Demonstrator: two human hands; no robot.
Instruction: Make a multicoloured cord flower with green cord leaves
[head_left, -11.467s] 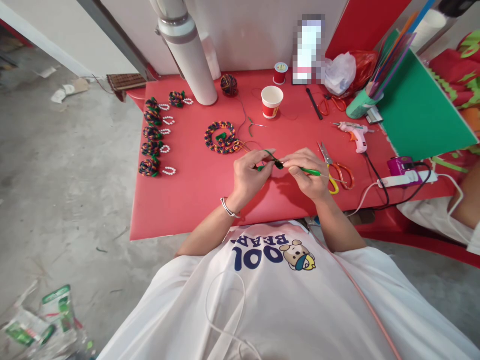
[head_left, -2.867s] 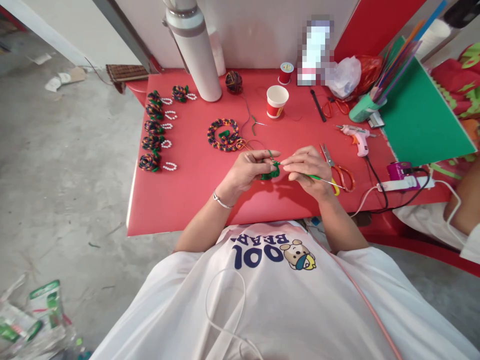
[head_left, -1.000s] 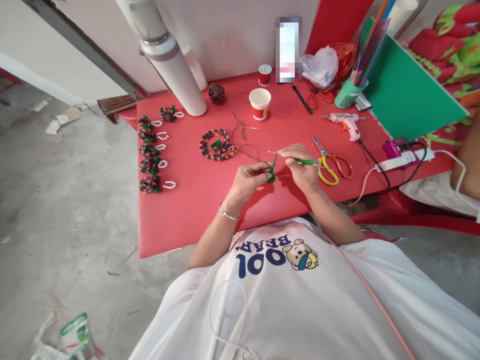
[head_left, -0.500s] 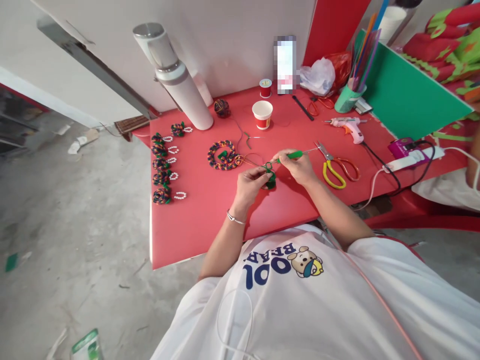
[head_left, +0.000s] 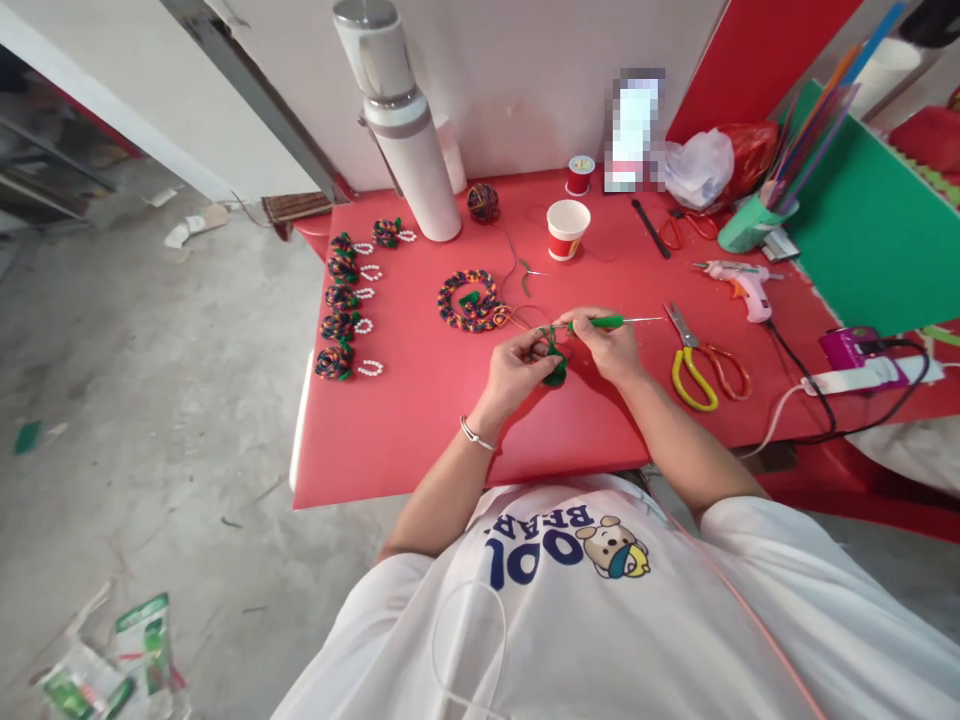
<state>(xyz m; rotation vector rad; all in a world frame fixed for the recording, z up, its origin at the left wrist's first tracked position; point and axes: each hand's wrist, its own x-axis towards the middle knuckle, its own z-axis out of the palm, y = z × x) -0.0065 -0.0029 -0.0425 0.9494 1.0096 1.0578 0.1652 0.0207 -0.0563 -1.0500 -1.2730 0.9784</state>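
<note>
My left hand [head_left: 519, 374] pinches a small dark green crocheted piece [head_left: 555, 368] above the front half of the red table. My right hand [head_left: 609, 346] grips a crochet hook [head_left: 609, 322] by its green handle. One thin metal end points left to the green yarn at my left fingers; the other sticks out to the right. Whether a loop sits on the hook is too small to tell. Left of my hands lies a curled multicoloured crocheted strip [head_left: 450, 312], with a loose strand running towards them.
Crocheted rosettes with bead loops [head_left: 339, 362] line the table's [head_left: 390, 440] left side. Behind stand a white flask [head_left: 416, 165], a yarn ball [head_left: 483, 202] and a paper cup [head_left: 567, 230]. Pliers [head_left: 694, 370], a glue gun [head_left: 742, 285] and a power strip [head_left: 862, 378] lie right.
The whole view has shifted and tilted, so the table's things sit further right. My hands keep their grips on the green piece and the hook, with only slight finger movement.
</note>
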